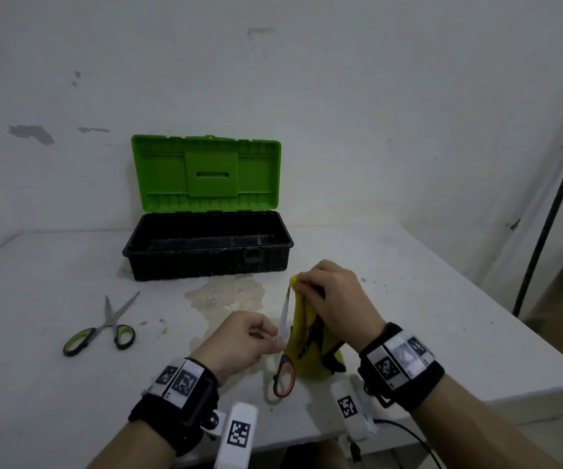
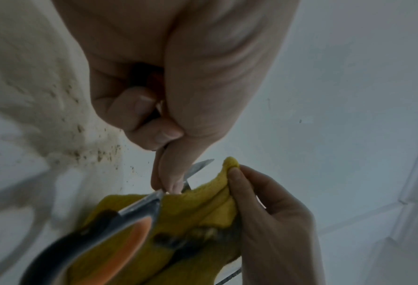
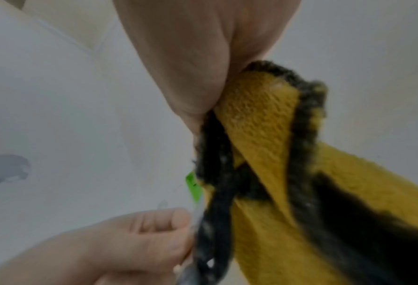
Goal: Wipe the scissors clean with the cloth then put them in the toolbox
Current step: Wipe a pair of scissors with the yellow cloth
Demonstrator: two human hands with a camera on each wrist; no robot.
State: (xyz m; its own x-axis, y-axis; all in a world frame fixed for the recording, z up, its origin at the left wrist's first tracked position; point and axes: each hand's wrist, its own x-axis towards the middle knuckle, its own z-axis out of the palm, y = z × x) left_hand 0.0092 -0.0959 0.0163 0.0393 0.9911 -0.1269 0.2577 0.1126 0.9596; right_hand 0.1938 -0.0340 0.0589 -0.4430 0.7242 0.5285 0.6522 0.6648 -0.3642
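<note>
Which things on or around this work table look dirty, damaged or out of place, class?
A brownish stain with dark specks spreads over the white table in front of the open toolbox. The wall has patches of chipped paint. The green-handled scissors lie splayed open on the table. Nothing looks spilled.

left hand (image 1: 239, 340) fingers pinched, right hand (image 1: 337, 296) fingers curled, wrists near

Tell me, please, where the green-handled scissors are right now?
In the head view, the green-handled scissors lie open on the table, left of both hands and in front of the toolbox.
</note>
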